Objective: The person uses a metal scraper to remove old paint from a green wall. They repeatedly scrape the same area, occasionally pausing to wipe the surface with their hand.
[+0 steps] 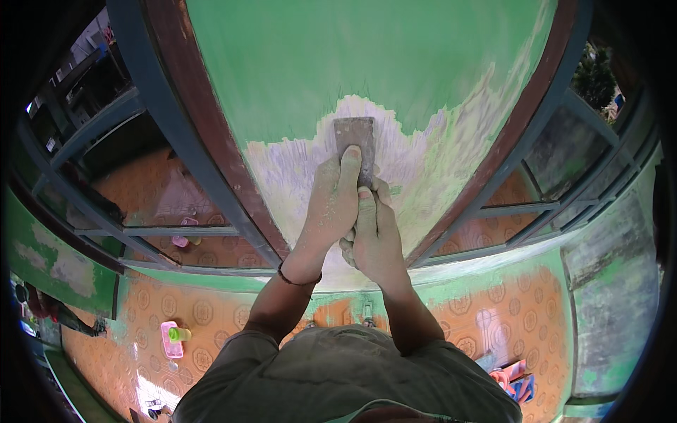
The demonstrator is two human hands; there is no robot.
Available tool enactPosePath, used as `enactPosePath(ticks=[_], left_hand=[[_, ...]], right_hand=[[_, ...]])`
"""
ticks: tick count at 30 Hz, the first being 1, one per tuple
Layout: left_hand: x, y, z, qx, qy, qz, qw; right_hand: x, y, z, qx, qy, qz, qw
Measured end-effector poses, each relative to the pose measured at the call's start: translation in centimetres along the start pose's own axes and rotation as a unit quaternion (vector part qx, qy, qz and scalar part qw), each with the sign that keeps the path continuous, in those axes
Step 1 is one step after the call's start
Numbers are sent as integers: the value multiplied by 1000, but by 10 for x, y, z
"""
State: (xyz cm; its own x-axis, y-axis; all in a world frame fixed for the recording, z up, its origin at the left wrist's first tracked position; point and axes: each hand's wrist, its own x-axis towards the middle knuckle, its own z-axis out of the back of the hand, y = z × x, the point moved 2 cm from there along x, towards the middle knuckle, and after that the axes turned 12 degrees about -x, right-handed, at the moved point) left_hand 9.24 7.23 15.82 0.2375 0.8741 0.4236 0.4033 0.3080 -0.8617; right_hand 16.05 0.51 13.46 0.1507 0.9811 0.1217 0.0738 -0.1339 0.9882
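Both my hands are on one flat, worn scraper blade (354, 129), which lies against a painted wall panel (370, 63) in front of me. My left hand (333, 201) grips the blade with its thumb along the face; pale dust coats the skin. Just right of it and slightly lower, my right hand (376, 227) closes around the tool's lower part, most of which is hidden by the fingers. Green paint covers the panel's upper part. Around and below the blade the surface is pale whitish-lilac with a ragged edge against the green.
Brown trim and blue-grey window frames (185, 132) flank the panel. On the orange patterned floor, at the left, are a pink tray (170, 346) and a green-lidded container (181, 334). Colourful items (521, 388) lie at the lower right. Another person's leg (79, 320) shows at far left.
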Motion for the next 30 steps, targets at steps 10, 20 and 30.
enactPosePath(ticks=[10, 20, 30], left_hand=[[-5, 11, 8, -33, -5, 98, 995], [7, -3, 24, -24, 3, 60, 998], [-99, 87, 70, -114, 22, 102, 988]], right_hand=[[-1, -9, -2, -36, 1, 65, 997], [16, -9, -1, -53, 55, 99, 992], [2, -68, 8, 29, 55, 82, 995]])
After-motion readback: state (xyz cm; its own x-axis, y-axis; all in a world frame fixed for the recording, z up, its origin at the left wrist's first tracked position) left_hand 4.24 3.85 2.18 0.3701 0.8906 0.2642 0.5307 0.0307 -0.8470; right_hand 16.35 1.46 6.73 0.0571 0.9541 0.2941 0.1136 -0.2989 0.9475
